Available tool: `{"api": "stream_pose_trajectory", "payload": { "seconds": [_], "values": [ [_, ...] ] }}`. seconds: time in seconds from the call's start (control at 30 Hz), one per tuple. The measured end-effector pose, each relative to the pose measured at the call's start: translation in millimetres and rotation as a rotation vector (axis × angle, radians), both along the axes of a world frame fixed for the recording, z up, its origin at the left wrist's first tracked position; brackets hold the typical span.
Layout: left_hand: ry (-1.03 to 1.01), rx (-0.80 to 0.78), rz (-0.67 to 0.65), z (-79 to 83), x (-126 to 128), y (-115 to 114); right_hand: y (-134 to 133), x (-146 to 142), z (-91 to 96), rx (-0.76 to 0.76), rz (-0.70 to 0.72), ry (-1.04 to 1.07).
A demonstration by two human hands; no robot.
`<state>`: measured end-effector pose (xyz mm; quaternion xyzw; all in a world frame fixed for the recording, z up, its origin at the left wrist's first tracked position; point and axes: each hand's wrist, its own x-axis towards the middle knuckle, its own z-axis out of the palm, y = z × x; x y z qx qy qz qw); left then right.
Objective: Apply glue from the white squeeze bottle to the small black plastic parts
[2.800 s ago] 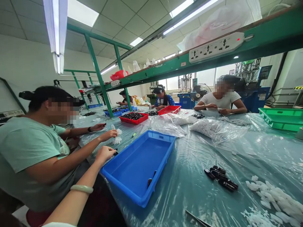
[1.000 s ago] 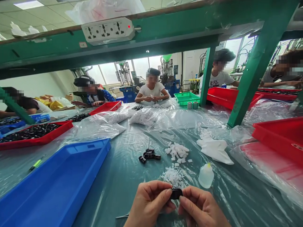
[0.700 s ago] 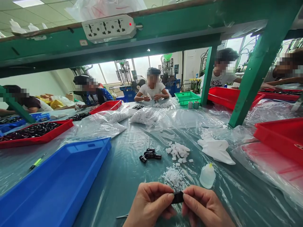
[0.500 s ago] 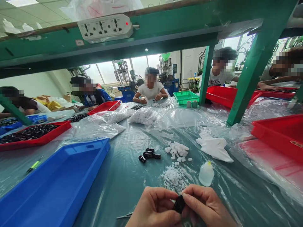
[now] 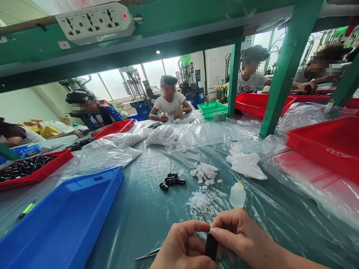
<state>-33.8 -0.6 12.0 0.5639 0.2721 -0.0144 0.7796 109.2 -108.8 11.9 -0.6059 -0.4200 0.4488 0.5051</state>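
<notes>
— Turned upright now, that small black plastic piece [image 5: 211, 246]? It lay level earlier.
— Yes, pinched narrowly between the left hand [image 5: 181, 244] and right hand [image 5: 238, 231], apparently steadied for close handling above the plastic-sheeted table [image 5: 134, 224].
— What's nearest?
— White plastic crumbs [image 5: 202, 205], beside a squat translucent squeeze bottle [image 5: 238, 195].

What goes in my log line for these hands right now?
left hand: holds black part | right hand: pinches it | nearby: white crumbs, squeeze bottle
</notes>
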Motion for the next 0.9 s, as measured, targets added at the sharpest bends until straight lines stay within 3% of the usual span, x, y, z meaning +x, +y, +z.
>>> {"api": "stream_pose_trajectory", "payload": {
  "seconds": [0.27, 0.4, 0.53, 0.67, 0.9],
  "values": [
    [0.037, 0.023, -0.03, 1.7, 0, 0, 1, 1, -0.2, -0.041, 0.069, 0.19],
    [-0.008, -0.016, 0.024, 7.9, 0, -3, 4, 1, -5.3, -0.094, 0.048, 0.152],
    [-0.068, -0.004, 0.115, 11.9, 1, -2, 5, 1, -12.7, -0.103, -0.035, -0.099],
    [-0.077, -0.009, 0.165, 14.9, 3, -1, 5, -2, -17.9, -0.055, 0.026, -0.447],
    [-0.129, -0.019, 0.219, 17.5, 5, -2, -16, 1, -11.8, -0.076, 0.041, -0.728]
  ]
}}
